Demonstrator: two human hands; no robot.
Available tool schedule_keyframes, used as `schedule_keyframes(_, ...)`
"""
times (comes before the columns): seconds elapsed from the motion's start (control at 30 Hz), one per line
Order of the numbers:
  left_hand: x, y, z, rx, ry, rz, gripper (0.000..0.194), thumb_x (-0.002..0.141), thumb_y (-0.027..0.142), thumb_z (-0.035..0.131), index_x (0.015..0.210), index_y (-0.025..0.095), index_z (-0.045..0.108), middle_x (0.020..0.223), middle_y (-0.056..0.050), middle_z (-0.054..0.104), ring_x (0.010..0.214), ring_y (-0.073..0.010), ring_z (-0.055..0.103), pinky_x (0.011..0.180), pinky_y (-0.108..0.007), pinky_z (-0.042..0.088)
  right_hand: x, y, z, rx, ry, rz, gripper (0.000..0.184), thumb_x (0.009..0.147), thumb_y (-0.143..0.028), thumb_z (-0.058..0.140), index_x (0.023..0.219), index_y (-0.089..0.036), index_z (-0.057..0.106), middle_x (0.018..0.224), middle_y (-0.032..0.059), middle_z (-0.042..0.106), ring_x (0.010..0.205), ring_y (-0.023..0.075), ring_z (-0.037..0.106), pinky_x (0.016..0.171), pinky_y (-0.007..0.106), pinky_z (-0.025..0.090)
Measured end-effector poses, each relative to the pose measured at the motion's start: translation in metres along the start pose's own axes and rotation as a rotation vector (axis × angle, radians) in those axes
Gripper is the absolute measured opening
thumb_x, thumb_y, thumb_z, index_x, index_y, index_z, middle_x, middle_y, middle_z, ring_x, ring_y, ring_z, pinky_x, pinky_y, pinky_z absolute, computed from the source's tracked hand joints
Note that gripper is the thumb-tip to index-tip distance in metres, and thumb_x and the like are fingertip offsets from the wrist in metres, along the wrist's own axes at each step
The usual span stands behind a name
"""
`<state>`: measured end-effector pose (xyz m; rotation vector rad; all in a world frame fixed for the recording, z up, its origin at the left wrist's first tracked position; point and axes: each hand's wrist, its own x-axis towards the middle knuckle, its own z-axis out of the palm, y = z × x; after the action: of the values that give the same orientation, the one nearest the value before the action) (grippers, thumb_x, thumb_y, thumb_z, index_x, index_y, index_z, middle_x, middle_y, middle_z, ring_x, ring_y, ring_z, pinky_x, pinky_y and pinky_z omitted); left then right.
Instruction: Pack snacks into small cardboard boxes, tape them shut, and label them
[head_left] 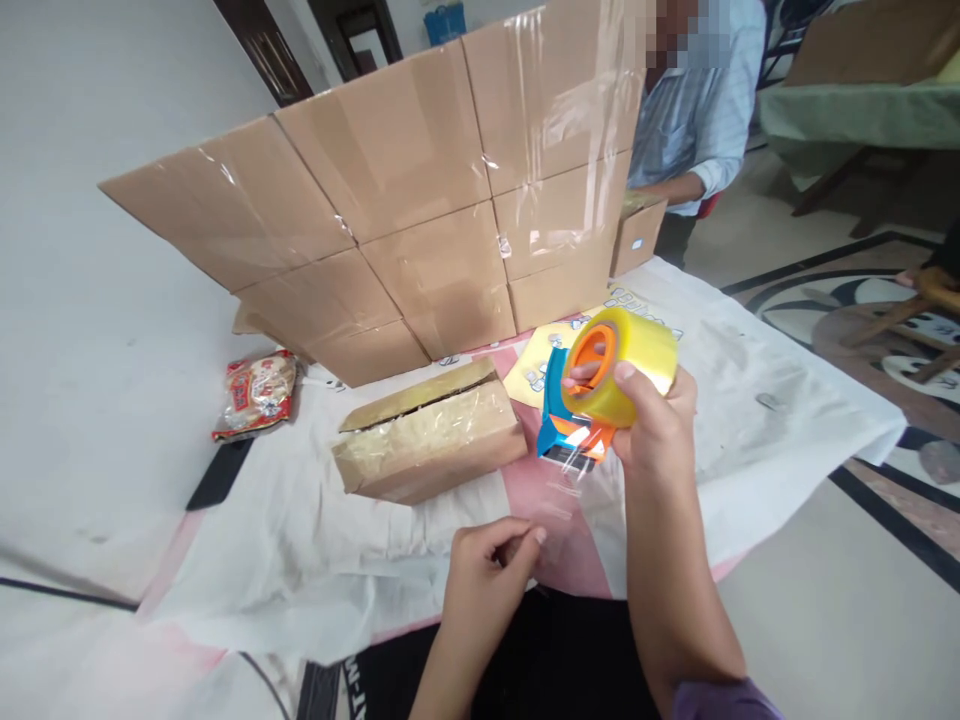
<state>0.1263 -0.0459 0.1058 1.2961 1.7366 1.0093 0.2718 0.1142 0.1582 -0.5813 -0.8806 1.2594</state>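
Observation:
In my right hand [656, 420] is a blue and orange tape dispenser [553, 400] with a large yellowish roll of clear tape [637, 350] on it. My fingers wrap round the roll. A clear strip of packing tape [562, 500] runs from the dispenser's mouth down to my left hand [499, 560], which pinches its end between thumb and fingertips. To the left of the dispenser lies a small cardboard box [442, 450], with a dark gap along its upper flap and shiny tape on its side.
Large taped cardboard panels [435, 180] stand upright across the table's back. A red snack packet [259, 392] and a dark flat object [219, 472] lie at left. A person in a light shirt [697, 120] is behind, near another box [637, 238]. White cloth [750, 420] covers the table.

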Motion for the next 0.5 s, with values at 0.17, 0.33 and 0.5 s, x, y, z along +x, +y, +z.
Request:
schedule_keyframes(0.17, -0.003, 0.000, -0.009, -0.001, 0.018, 0.006, 0.034, 0.093, 0.037, 0.065, 0.069, 0.015, 0.075, 0.055, 0.000, 0.065, 0.052, -0.0098, 0.053, 0.054, -0.019, 0.040, -0.013, -0.004, 0.014, -0.153, 0.034, -0.104, 0.024, 0.087, -0.044, 0.076, 0.087, -0.020, 0.075, 0.078, 0.0067, 0.078, 0.072, 0.0249, 0.075, 0.065, 0.039, 0.065)
schedule_keyframes(0.33, -0.003, -0.004, -0.014, -0.013, 0.038, 0.065, 0.026, 0.093, 0.032, 0.068, 0.073, 0.018, 0.078, 0.058, 0.002, 0.069, 0.051, -0.0096, 0.056, 0.053, -0.018, 0.042, -0.019, -0.007, 0.016, -0.056, 0.080, -0.130, 0.032, 0.091, -0.053, 0.068, 0.086, -0.022, 0.074, 0.080, 0.0077, 0.075, 0.089, 0.0298, 0.076, 0.082, 0.044, 0.065)
schedule_keyframes(0.5, -0.005, -0.018, -0.027, 0.236, 0.219, 0.495, 0.011, 0.096, 0.018, 0.067, 0.094, 0.021, 0.077, 0.078, 0.000, 0.078, 0.064, -0.0117, 0.068, 0.064, -0.022, 0.048, -0.029, -0.021, 0.018, -0.010, -0.137, 0.110, 0.045, 0.096, -0.063, 0.056, 0.084, -0.024, 0.073, 0.058, 0.0045, 0.065, 0.086, 0.0294, 0.076, 0.081, 0.041, 0.063)
